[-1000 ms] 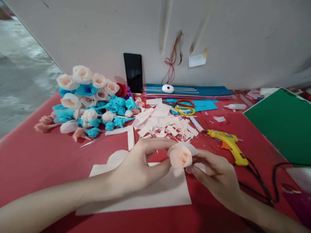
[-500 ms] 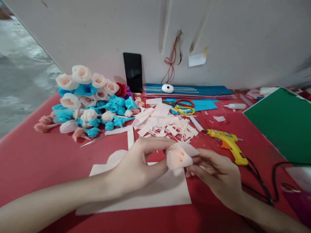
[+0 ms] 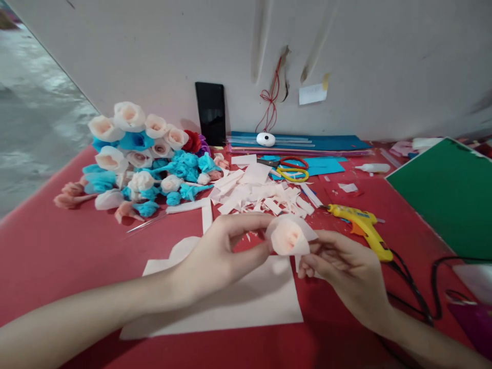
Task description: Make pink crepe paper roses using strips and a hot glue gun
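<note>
A pale peach paper flower point(image 3: 289, 237) is held up between my two hands, its rolled centre facing me and a wider petal standing out around the top. My left hand point(image 3: 230, 246) pinches it from the left with thumb and forefinger. My right hand point(image 3: 342, 271) grips its right side, fingers curled; part of a paper piece shows below those fingers. Underneath lies a large pale paper sheet point(image 3: 230, 307) on the red table. Just beyond the flower is a heap of pale paper scraps point(image 3: 257, 192).
Finished paper flowers point(image 3: 130, 118) are piled at the left. A yellow glue gun point(image 3: 361, 228) with a black cord lies right, by a green board point(image 3: 446, 200). Scissors point(image 3: 292, 169), a glue bottle point(image 3: 372, 168) and a phone point(image 3: 210, 114) are farther back.
The flower has moved slightly up and to the right and turned, so its outer petal now spreads across the top. Both hands keep hold of it.
</note>
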A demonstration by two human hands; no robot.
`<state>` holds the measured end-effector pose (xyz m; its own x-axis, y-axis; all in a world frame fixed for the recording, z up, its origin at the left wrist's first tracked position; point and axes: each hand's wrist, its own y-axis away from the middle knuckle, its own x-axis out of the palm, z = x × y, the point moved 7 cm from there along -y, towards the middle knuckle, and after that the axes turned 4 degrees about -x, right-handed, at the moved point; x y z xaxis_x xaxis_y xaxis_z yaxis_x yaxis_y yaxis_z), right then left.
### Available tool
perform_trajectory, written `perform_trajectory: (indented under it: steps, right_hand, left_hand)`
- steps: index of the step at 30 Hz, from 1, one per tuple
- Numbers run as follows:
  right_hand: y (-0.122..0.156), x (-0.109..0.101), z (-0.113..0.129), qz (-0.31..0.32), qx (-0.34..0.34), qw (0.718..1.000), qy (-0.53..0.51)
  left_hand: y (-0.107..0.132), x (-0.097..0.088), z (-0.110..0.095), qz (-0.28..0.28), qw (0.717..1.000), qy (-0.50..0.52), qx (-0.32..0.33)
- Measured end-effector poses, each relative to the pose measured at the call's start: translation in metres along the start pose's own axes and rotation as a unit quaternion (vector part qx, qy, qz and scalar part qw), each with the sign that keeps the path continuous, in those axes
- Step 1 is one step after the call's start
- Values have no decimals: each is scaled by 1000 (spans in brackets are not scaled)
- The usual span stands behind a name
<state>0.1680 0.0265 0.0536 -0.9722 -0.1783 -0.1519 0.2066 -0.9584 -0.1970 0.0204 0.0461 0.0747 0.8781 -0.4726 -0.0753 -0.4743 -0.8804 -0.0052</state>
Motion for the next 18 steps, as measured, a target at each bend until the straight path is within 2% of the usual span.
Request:
perform_trajectory:
  steps: [4, 7, 13, 18]
  right_hand:
    - [1, -7, -8, -39, 48, 998, -31]
    - [2, -13, -11, -67, 50, 996, -40]
    - [-1, -22, -7, -124, 14, 990, -72]
    - [-2, -22, -7, -124, 12, 989, -82]
  left_hand:
    - [-1, 1, 4, 0, 1000, 6, -21]
    - [-2, 1, 5, -8, 1000, 6, -26]
    - [-1, -10, -3, -50, 997, 33, 47]
    - [-6, -15, -5, -51, 996, -9, 72]
